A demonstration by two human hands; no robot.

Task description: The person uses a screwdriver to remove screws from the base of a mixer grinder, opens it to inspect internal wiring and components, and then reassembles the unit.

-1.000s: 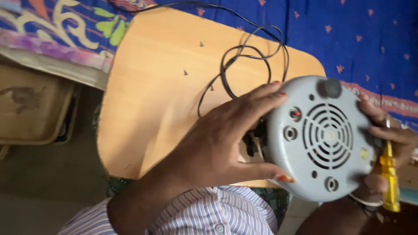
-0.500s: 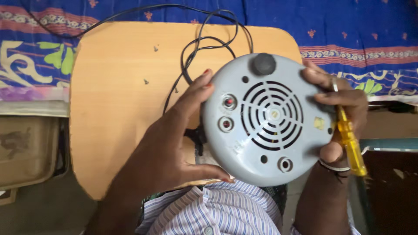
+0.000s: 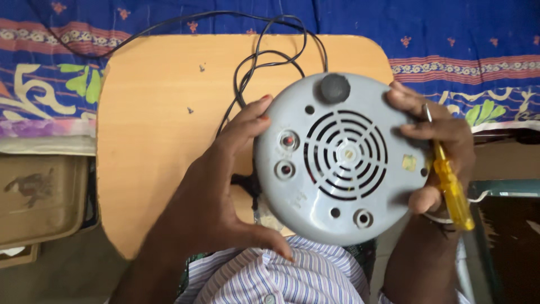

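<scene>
Your left hand (image 3: 219, 197) is spread wide, fingers (image 3: 247, 121) grasping the left rim of the round grey appliance base (image 3: 340, 157), thumb curled under its lower edge. Your right hand (image 3: 444, 152) clamps the right rim (a yellow screwdriver (image 3: 450, 188) pinched against the palm). The base sits underside up between both hands, above the wooden bench (image 3: 163, 141), its black cord (image 3: 264, 50) trailing behind. Since half a second ago the base has stayed in the same two-handed hold.
</scene>
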